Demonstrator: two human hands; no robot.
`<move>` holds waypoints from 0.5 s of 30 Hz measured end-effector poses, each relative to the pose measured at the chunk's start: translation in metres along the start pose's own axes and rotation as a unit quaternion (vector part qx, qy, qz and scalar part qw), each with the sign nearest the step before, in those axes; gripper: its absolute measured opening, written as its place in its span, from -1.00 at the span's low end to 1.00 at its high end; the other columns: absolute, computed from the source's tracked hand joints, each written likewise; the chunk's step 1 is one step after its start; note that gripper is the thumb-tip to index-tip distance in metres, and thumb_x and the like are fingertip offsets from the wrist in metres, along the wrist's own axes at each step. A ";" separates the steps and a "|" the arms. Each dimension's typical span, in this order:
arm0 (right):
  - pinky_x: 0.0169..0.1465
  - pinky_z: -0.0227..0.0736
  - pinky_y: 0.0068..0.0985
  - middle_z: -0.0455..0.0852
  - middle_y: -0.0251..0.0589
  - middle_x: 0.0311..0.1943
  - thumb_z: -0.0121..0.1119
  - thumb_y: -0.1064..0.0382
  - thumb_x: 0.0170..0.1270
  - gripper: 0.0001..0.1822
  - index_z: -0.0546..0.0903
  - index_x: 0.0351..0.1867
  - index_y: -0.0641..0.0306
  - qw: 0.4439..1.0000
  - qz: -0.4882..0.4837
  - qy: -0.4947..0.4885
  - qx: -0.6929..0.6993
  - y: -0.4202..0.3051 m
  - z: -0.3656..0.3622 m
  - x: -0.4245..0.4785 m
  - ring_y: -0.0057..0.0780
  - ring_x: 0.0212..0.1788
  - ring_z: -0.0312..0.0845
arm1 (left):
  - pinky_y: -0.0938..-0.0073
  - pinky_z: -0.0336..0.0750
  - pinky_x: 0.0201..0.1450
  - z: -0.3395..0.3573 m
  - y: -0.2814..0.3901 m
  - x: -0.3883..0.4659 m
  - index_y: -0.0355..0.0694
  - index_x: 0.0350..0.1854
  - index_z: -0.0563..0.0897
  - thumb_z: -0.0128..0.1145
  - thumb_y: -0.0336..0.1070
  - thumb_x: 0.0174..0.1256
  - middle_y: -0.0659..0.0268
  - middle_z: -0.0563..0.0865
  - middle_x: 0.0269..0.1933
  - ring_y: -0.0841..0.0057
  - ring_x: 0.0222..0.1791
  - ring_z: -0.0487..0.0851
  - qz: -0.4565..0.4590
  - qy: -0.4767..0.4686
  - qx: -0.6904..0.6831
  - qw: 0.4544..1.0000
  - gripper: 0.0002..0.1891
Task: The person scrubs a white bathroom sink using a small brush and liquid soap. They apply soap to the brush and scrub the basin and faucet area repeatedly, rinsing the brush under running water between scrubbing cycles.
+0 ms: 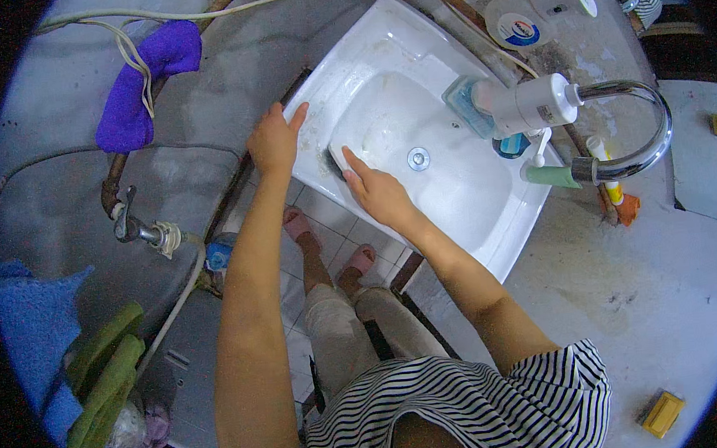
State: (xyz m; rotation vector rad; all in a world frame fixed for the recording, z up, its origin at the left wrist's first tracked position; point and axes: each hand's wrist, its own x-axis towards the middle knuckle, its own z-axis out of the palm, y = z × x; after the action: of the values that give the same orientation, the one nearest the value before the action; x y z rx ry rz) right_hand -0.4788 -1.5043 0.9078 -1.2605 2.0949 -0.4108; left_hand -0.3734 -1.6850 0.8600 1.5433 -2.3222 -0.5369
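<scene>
A white ceramic washbasin [456,218] with a metal drain [418,159] lies before me, with stains along its left side. My left hand [273,142] grips the basin's left rim, its thumb lying on top and its fingers over the outer edge. Inside the bowl, my right hand [382,195] rests against the near left wall, fingers pointing up and left. A dark strip shows beside its fingertips. Whether a pale thing lies under that hand, I cannot tell. At the basin's right edge stands a white faucet [536,103] with a curved chrome spout, beside a clear bluish plastic container [468,106].
A purple cloth [148,89] and pale cable hang on the left wall pipe, above a metal tap [143,233] with a hose. Blue cloth [35,330] and green cloth [106,378] hang lower left. Yellow blocks [662,413] are at right. A white tube [604,169] is near the spout.
</scene>
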 end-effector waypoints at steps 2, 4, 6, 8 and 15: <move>-0.06 0.49 -0.08 0.66 0.32 -0.24 -0.21 -0.08 0.47 -0.44 0.24 0.41 0.06 0.997 0.040 0.040 0.060 0.012 0.019 0.021 0.23 -0.21 0.62 | 0.04 0.54 -0.27 0.000 0.002 0.002 -0.25 -0.20 0.60 -0.02 0.32 0.28 0.03 0.71 -0.23 0.04 -0.28 0.70 0.001 -0.004 0.005 1.000 -0.40; -0.01 0.50 -0.17 0.64 0.26 -0.07 -0.24 -0.07 0.49 -0.43 0.27 0.40 0.16 0.992 0.074 0.043 0.094 0.027 0.028 0.042 0.16 -0.15 0.63 | 0.04 0.54 -0.28 0.001 0.003 0.001 -0.25 -0.19 0.60 -0.01 0.32 0.28 0.04 0.71 -0.23 0.04 -0.28 0.70 0.001 0.000 0.019 1.000 -0.40; -0.18 0.51 -0.30 0.63 0.16 -0.06 -0.23 -0.07 0.48 -0.44 0.29 0.37 0.18 0.979 0.081 0.079 0.171 0.045 0.037 0.064 -0.05 -0.30 0.61 | 0.04 0.54 -0.28 0.006 -0.004 0.001 -0.25 -0.21 0.59 -0.01 0.32 0.28 0.04 0.71 -0.24 0.04 -0.28 0.70 -0.002 -0.003 0.008 1.000 -0.40; -0.48 0.49 -0.42 0.65 0.02 -0.18 -0.21 -0.07 0.47 -0.46 0.35 0.30 0.23 0.956 0.054 0.154 0.245 0.046 0.036 0.083 -0.32 -0.58 0.51 | 0.04 0.54 -0.28 0.005 -0.004 0.003 -0.25 -0.22 0.59 -0.01 0.32 0.28 0.03 0.71 -0.24 0.03 -0.28 0.69 -0.001 0.006 0.003 1.000 -0.40; -0.54 0.60 -0.17 0.42 0.04 -0.18 -0.10 0.24 0.29 -0.50 0.09 0.22 0.27 0.775 0.202 0.217 0.558 0.018 0.034 0.139 -0.18 -0.35 0.54 | 0.04 0.54 -0.28 0.003 0.002 0.000 -0.26 -0.25 0.58 -0.01 0.30 0.29 0.01 0.71 -0.27 0.00 -0.31 0.69 0.006 0.006 -0.008 1.000 -0.41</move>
State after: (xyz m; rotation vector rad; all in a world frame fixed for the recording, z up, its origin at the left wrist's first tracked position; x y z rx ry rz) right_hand -0.5133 -1.6141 0.8210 0.0110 1.7870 -1.5491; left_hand -0.3765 -1.6843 0.8580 1.5213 -2.3107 -0.5410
